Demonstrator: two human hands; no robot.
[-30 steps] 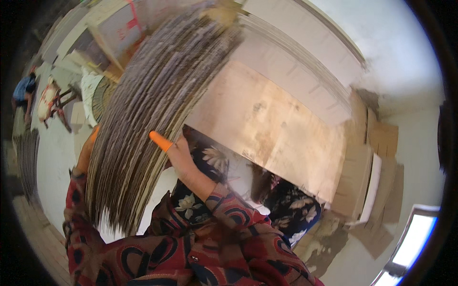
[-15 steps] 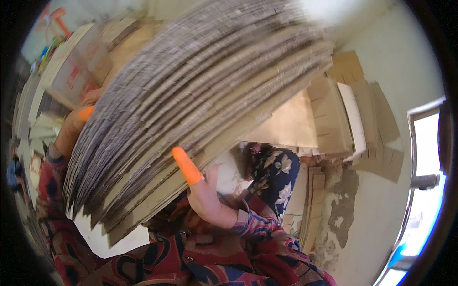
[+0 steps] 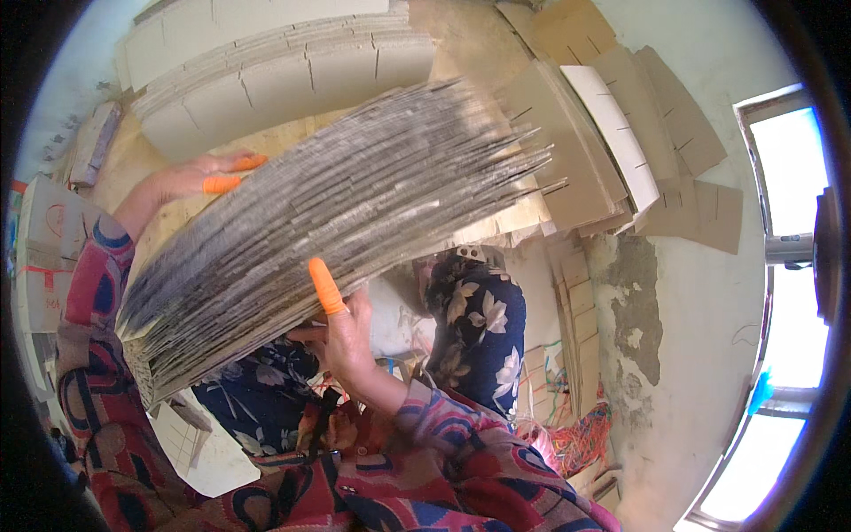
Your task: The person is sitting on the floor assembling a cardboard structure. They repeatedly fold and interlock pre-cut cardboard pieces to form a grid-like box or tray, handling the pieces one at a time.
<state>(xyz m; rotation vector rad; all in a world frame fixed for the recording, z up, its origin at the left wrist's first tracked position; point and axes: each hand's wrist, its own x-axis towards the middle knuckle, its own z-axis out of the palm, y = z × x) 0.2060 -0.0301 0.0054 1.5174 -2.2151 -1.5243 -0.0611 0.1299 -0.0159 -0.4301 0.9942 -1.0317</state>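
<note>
Since half a second ago we have tipped the cardboard stack [image 3: 337, 213] flatter, fanned edges pointing toward the window [image 3: 789, 222]. Our left hand [image 3: 191, 182] presses its far side; our right hand [image 3: 341, 324] clamps the near underside. Loosely splayed sheets could slide out, we judge, if either grip eases.

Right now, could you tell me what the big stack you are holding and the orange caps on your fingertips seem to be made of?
Stack of sheets: corrugated cardboard, matt grey-brown; the fanned edges show many thin layered boards, some with cut slots.
Orange finger caps: probably rubber or latex; smooth, snug, bright orange, worn on both the right hand and the left hand.
</note>
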